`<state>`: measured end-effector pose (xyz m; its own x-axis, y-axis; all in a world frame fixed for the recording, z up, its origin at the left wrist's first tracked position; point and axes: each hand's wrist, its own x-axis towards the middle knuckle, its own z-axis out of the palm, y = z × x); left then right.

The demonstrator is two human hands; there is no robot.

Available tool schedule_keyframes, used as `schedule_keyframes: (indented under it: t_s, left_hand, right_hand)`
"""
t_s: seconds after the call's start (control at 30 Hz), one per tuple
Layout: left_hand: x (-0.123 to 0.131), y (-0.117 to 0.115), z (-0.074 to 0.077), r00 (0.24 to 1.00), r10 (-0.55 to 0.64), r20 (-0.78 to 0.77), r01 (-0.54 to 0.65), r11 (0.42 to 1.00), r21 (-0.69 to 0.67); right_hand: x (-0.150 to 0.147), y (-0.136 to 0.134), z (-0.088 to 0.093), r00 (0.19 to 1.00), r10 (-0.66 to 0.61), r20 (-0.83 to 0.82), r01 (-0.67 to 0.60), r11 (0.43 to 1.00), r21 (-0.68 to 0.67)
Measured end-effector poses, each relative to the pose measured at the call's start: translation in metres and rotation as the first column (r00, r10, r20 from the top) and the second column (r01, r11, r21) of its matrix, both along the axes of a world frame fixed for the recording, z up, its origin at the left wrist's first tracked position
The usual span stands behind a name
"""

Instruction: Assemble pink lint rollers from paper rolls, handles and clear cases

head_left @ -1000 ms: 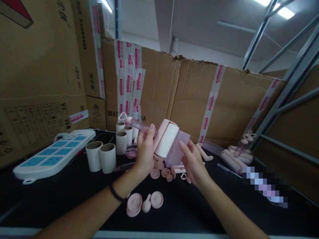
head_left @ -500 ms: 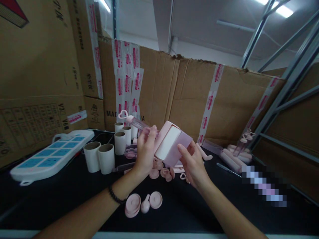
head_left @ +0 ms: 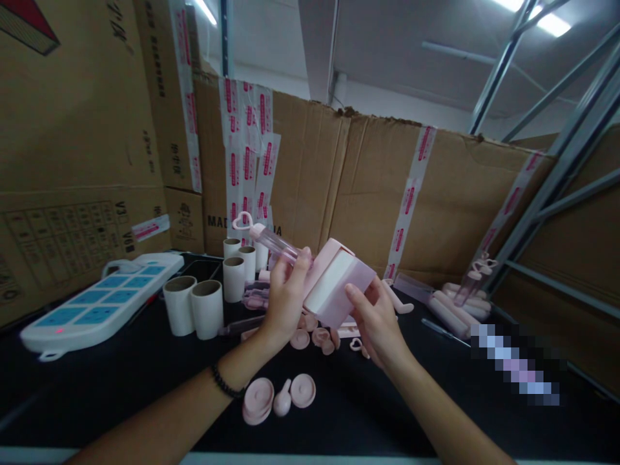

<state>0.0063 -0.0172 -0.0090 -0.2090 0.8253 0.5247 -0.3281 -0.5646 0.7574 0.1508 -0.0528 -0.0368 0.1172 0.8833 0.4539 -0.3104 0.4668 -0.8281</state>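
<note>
In the middle of the head view, my left hand is closed around a pink lint roller. Its clear pink handle, tipped with a heart-shaped loop, points up and to the left. A white paper roll shows inside the pink housing. My right hand pinches the translucent lilac cover at the roll's right side, thumb on top and fingers partly hidden behind. Whether the cover is fully seated on the housing, I cannot tell. Below the hands lie pink round caps and a small heart loop.
Several white paper rolls stand at the left, beside a white power strip. Nearer lie pink discs and a small bulb-shaped piece. Pink housings and a pen-like tool are at the right. Cardboard walls enclose the back.
Both hands and the lint roller have shifted slightly to the right, the handle tilting a little. The grips look the same.
</note>
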Motion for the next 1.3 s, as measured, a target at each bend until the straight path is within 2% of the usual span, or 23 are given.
schedule_keyframes:
  t_s: [0.3, 0.6, 0.8, 1.0, 1.1, 1.2, 1.3]
  left_hand:
    - [0.0, 0.001, -0.002, 0.998, -0.058, -0.005, 0.058, 0.998, -0.014]
    - [0.011, -0.013, -0.004, 0.991, -0.129, -0.045, 0.125, 0.989, -0.074]
    - [0.009, -0.007, -0.007, 0.982, -0.158, -0.1, 0.152, 0.986, -0.069]
    - [0.005, -0.001, -0.006, 0.946, -0.295, -0.134, 0.277, 0.951, -0.134]
    - [0.001, -0.001, 0.001, 0.928, -0.314, -0.199, 0.307, 0.949, -0.068]
    - [-0.002, -0.003, 0.006, 0.9, -0.281, -0.334, 0.311, 0.95, 0.038]
    - [-0.004, -0.006, 0.006, 0.844, -0.311, -0.437, 0.345, 0.939, -0.001]
  right_hand:
    - [0.0, 0.0, -0.003, 1.0, -0.019, 0.004, 0.019, 1.0, -0.01]
    - [-0.011, -0.005, -0.001, 0.999, -0.051, -0.015, 0.051, 0.999, -0.011]
    - [-0.013, -0.006, -0.002, 0.999, -0.042, -0.027, 0.041, 0.999, -0.017]
    - [-0.014, -0.008, -0.001, 0.996, -0.046, -0.082, 0.041, 0.997, -0.059]
    - [-0.015, -0.008, 0.002, 0.99, -0.043, -0.136, 0.037, 0.998, -0.05]
    - [-0.013, -0.006, 0.003, 0.978, -0.054, -0.202, 0.051, 0.999, -0.02]
    - [-0.006, -0.002, 0.003, 0.96, -0.096, -0.262, 0.096, 0.995, -0.013]
